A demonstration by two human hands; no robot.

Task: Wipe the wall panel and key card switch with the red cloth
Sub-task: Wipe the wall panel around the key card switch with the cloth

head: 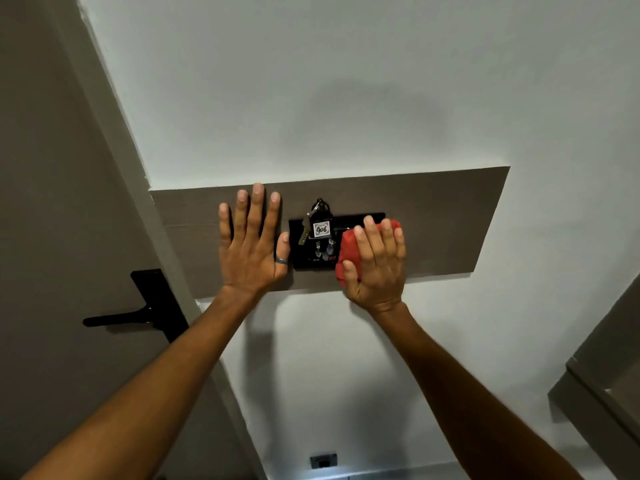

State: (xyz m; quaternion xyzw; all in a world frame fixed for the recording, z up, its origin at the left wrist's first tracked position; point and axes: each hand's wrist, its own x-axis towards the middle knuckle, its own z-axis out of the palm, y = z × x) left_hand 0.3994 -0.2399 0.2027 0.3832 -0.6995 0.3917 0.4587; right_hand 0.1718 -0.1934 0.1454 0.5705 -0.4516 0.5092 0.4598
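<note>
Squarely under right hand (377, 268) — red cloth (346, 251)

I read "406" on the white key tag (321, 229) hanging at the black switch (313, 252); other markings are too small.

We read hotel room entry; black key card switch (313, 242) on brown wood-grain wall panel (433, 216); numbered key tag "406" (321, 229); black lever door handle (138, 311).
</note>
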